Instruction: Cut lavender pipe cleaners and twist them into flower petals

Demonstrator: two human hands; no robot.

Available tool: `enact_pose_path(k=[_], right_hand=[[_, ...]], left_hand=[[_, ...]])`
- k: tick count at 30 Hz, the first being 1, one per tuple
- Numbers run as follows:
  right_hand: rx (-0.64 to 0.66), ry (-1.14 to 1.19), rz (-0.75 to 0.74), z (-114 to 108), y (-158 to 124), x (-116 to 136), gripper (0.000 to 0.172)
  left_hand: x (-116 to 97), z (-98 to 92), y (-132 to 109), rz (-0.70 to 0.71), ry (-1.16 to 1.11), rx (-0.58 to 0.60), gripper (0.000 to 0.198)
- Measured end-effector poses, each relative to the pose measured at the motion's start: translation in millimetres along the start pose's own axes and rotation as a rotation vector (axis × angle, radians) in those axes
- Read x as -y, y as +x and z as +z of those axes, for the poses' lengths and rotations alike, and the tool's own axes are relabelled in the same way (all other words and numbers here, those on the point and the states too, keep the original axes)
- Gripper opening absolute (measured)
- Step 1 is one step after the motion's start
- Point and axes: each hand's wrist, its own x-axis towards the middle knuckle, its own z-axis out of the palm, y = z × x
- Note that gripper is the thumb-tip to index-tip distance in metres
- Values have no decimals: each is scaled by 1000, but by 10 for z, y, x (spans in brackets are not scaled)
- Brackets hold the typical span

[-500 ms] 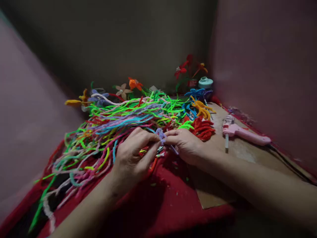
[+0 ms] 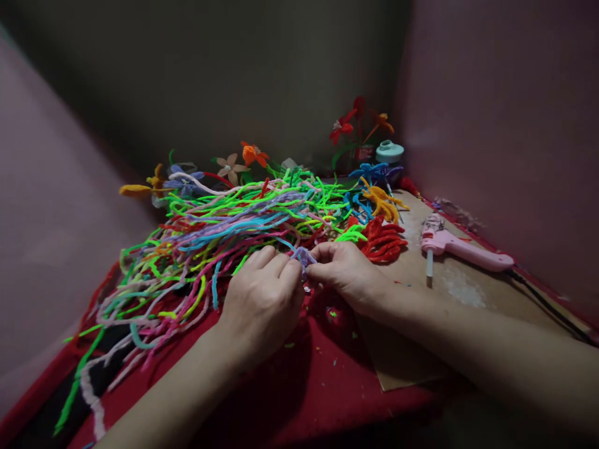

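A short lilac pipe cleaner (image 2: 304, 255) is pinched between both my hands at the near edge of a big heap of coloured pipe cleaners (image 2: 224, 224). My left hand (image 2: 264, 299) has its fingers curled on the piece from the left. Meeting it from the right, my right hand (image 2: 344, 268) grips the same piece with thumb and fingertips. Both hands rest low over the red cloth (image 2: 304, 380).
A pink glue gun (image 2: 461, 249) with a black cord lies on the brown board (image 2: 421, 349) to the right. Red bent pieces (image 2: 384, 240) and yellow ones (image 2: 381, 202) sit beside the heap. Finished pipe-cleaner flowers (image 2: 358, 125) and a pale blue pot (image 2: 389, 151) stand by the back wall.
Both hands have closed in tighter on the lilac piece and moved slightly up. The piece's trailing end, seen under the right hand before, is no longer visible.
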Motion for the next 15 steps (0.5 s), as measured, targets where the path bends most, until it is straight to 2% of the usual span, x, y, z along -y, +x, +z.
enact_pose_path(k=[9, 12, 15], right_hand=[[-32, -235, -95, 27, -61, 57, 4], [-12, -193, -96, 45, -84, 63, 6], [19, -70, -15, 48, -87, 54, 5]], left_hand=[[-138, -42, -4, 72, 135, 59, 16], [-199, -36, -1, 76, 186, 55, 16], [-235, -41, 5, 63, 229, 49, 18]])
